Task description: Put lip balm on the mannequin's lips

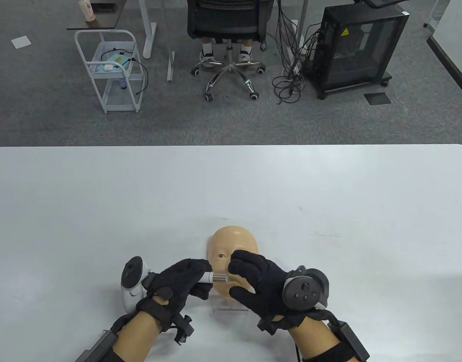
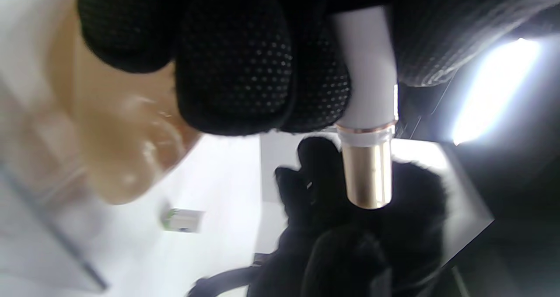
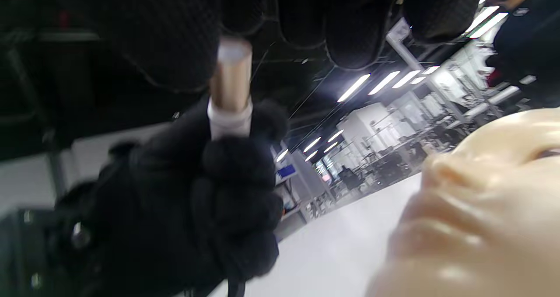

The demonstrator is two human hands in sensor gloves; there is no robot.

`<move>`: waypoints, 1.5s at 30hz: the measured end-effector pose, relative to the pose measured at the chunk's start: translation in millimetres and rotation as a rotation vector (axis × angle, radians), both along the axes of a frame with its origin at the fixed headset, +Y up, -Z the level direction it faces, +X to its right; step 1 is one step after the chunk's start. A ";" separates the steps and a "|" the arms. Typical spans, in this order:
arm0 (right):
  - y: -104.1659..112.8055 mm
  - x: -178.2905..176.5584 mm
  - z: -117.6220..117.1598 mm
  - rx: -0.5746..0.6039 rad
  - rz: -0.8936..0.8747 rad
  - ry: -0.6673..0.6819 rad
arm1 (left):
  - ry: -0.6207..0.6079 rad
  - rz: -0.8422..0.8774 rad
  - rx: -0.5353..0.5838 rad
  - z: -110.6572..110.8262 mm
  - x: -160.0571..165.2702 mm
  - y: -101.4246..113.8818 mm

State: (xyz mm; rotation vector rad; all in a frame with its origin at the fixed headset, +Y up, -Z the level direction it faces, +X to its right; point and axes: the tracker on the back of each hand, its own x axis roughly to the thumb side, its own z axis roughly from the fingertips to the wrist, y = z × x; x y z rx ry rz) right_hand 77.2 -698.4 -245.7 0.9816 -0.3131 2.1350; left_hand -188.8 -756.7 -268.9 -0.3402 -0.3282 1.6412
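Note:
A tan mannequin head (image 1: 234,241) stands on a clear base near the table's front middle, face up toward me. My left hand (image 1: 195,281) grips the white lower part of a lip balm tube (image 1: 217,278), which lies level and points right across the face. The tube's gold upper section (image 2: 367,174) is bare, with a pale tip (image 3: 234,52). My right hand (image 1: 236,277) is open just right of the tube's end, fingers above and thumb below, covering the lower face. The lips are hidden in the table view and blurred in the right wrist view (image 3: 437,244).
The white table (image 1: 329,196) stretches far beyond the head. Past its far edge stand an office chair (image 1: 227,22), a white cart (image 1: 110,71) and a black cabinet (image 1: 359,49) on grey carpet.

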 end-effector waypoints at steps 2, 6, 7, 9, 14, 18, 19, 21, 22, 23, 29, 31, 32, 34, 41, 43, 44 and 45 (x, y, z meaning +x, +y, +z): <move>-2.2 -9.8 2.4 0.031 0.021 0.033 | -0.027 0.029 -0.043 1.5 5.0 -2.8; -1.3 -14.3 6.9 0.101 -0.010 0.038 | -0.056 0.014 -0.076 2.4 8.4 -5.2; -1.0 -14.1 7.2 0.104 -0.027 0.035 | -0.061 0.024 -0.083 2.4 8.9 -5.2; -0.7 -12.9 4.6 0.058 -0.065 0.031 | -0.059 0.038 -0.075 3.5 9.5 -2.6; -13.6 -5.2 -11.4 -0.296 -0.268 0.047 | -0.037 -0.010 0.053 6.6 10.6 9.9; -28.6 -0.8 -18.7 -0.612 -0.415 0.030 | -0.042 -0.107 0.281 6.4 11.1 23.4; -34.6 -0.2 -20.0 -0.732 -0.466 0.022 | -0.030 -0.157 0.383 8.0 11.4 29.5; -45.1 0.8 -20.5 -0.933 -0.561 0.028 | -0.003 -0.280 0.611 12.8 13.5 42.3; -51.1 1.5 -19.6 -1.034 -0.604 0.036 | 0.010 -0.360 0.748 17.5 15.7 49.7; -55.9 1.4 -18.6 -1.119 -0.653 0.034 | 0.015 -0.422 0.856 20.9 18.4 55.7; -60.8 2.9 -15.9 -1.200 -0.681 0.028 | -0.034 -0.397 0.810 20.0 21.7 51.5; -60.0 1.6 -15.6 -1.181 -0.677 0.030 | -0.056 -0.346 0.692 16.3 21.5 43.6; -59.2 0.5 -15.5 -1.164 -0.667 0.025 | -0.073 -0.308 0.622 14.5 22.0 38.0; -57.9 -0.2 -14.6 -1.135 -0.636 0.015 | -0.033 -0.253 0.546 12.2 20.3 32.1; -25.6 29.0 -23.0 -0.883 -0.467 -0.065 | -0.012 0.011 0.246 0.7 6.4 12.6; -17.4 35.7 -28.6 -0.813 -0.420 -0.131 | 0.012 0.048 0.196 -1.2 2.8 9.2; -14.3 37.3 -33.2 -0.768 -0.378 -0.186 | 0.015 0.070 0.179 -2.3 1.5 7.7; -12.6 37.1 -38.8 -0.722 -0.326 -0.254 | 0.023 0.088 0.158 -3.0 0.0 6.4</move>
